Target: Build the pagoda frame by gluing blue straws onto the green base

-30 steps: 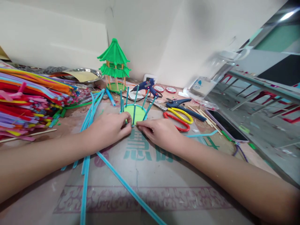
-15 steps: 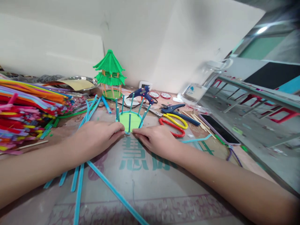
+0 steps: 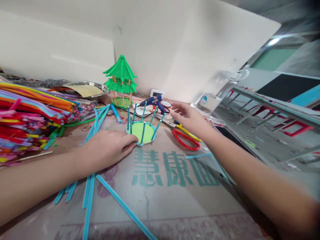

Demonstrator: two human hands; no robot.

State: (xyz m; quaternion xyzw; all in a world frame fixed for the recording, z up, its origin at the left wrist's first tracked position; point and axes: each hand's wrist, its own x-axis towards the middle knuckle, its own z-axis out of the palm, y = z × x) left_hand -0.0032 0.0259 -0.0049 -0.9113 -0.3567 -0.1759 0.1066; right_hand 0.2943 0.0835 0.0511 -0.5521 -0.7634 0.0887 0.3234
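Far left: heap of mixed-colour pipe cleaners [image 3: 30, 116], long axes running roughly left-right, ends toward the centre. Behind it, a metal tray [image 3: 85, 87] against the wall.

Loose blue stems [image 3: 97, 121] lie flat on the cardboard sheet [image 3: 175, 186], most running from near-left to far-right; one long one crosses the foreground diagonally toward the lower right.

Left hand [image 3: 107, 148] rests palm down on the cardboard, partly covering the blue stems. Fingers held together, tips touching the near-left rim of the green disc base [image 3: 143, 131]; nothing is clasped in it.

Green disc base lies flat at centre, just beyond the printed green characters. Blue posts [image 3: 143, 130] stand around its rim, long axes near vertical, the right-hand ones splayed outward to the right. Blue trim runs round the edge.

Behind the base: finished green pavilion model [image 3: 121, 80], upright, roof apex up, near the wall.

Blue glue gun [image 3: 153, 101] sits beyond the base, nozzle pointing left, just behind the posts.

Right hand [image 3: 190, 118] is raised above the table, fingers spread apart and empty, fingertips directed toward the glue gun, close to it but not touching. Under it lie red-handled scissors [image 3: 185, 141] and yellow-handled scissors [image 3: 188, 133], partly hidden by the hand.

Right: clear plastic container [image 3: 215, 93], blurred.
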